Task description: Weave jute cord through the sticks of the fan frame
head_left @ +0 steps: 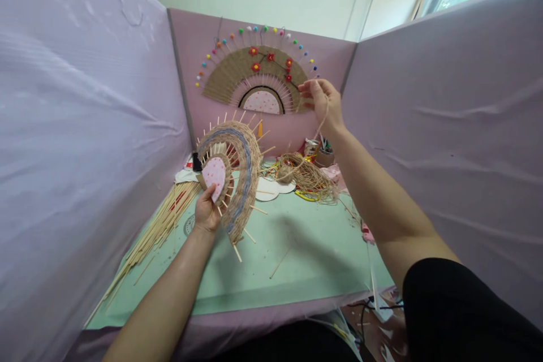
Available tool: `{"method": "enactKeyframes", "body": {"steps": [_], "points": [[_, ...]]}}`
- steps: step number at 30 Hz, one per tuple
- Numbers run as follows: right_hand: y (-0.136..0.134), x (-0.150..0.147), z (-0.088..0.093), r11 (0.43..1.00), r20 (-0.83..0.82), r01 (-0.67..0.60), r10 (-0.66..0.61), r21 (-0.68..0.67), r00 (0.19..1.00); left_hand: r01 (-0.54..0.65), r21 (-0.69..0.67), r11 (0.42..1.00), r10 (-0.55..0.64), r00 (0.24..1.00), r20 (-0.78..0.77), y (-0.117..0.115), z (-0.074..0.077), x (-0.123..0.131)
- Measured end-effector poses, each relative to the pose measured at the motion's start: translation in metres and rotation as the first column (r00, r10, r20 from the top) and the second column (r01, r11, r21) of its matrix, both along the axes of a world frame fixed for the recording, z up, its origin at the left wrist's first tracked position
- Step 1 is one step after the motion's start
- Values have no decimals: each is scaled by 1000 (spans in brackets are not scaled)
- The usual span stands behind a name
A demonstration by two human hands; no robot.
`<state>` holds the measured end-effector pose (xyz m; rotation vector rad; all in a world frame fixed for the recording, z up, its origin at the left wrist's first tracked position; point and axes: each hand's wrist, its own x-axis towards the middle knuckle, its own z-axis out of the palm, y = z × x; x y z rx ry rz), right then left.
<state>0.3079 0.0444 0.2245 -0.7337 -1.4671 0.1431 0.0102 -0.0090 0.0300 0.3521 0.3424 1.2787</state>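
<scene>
My left hand [207, 212] grips a woven fan [246, 181] by its pink spotted half-round centre, with the thumb on the front. The fan is tilted, its thin sticks poking out past a tan band with a blue-grey stripe. Raised at the right, my right hand [323, 103] has its fingers pinched together, and tan twine [326, 119] hangs across the palm and down behind the wrist. A heap of the same twine [311, 178] lies at the back of the green table [297, 260].
A finished-looking fan [229, 73] with red flowers and coloured beads hangs on the pink back panel. Long thin sticks [156, 232] lie along the table's left side. White cut-out shapes [267, 189] and a pot of tools [324, 156] sit at the back. Fabric walls rise on both sides.
</scene>
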Motion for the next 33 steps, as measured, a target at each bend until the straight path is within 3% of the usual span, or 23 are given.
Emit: {"method": "enactKeyframes", "body": {"steps": [4,6,8,9,10,11,13,15,17,18,21,24,30,33], "points": [[-85,-11,9,983,18,-177,176,47,984,29,-6,1000,-29,1000,-2,-2,-1,-1],[-127,-5,10,927,120,-365,373,-81,920,34,6,999,-34,999,0,-3,-1,-1],[-156,10,8,783,255,-529,612,-325,749,36,14,999,-36,999,4,-2,-1,0],[-161,20,6,655,327,-554,746,-513,580,29,19,999,-29,1000,5,-2,-1,0],[-159,30,1,573,338,-483,803,-662,491,19,26,999,-19,1000,5,-1,-1,0],[-150,40,-6,532,326,-396,815,-748,479,13,32,999,-13,1000,2,0,-2,0],[-117,55,-28,602,332,-208,658,-771,676,11,39,999,-11,1000,-5,2,-3,0],[-73,62,-59,663,402,61,375,-746,836,22,31,999,-22,1000,-10,2,-3,-1],[-33,60,-94,632,516,418,-32,-653,856,30,20,999,-29,999,-14,2,-3,-1],[-18,57,-111,617,519,476,-125,-627,846,27,18,999,-27,999,-17,1,-3,-1],[11,44,-153,585,472,549,-296,-597,830,29,26,999,-28,999,-37,-1,-1,-3],[26,32,-178,546,387,586,-443,-599,809,14,24,1000,-13,999,-45,-1,1,-6],[52,32,-195,498,209,583,-617,-642,758,-45,8,999,45,999,-23,-2,5,-7],[55,43,-200,436,94,599,-752,-672,653,-64,37,997,65,998,-26,-4,6,-7]]}}
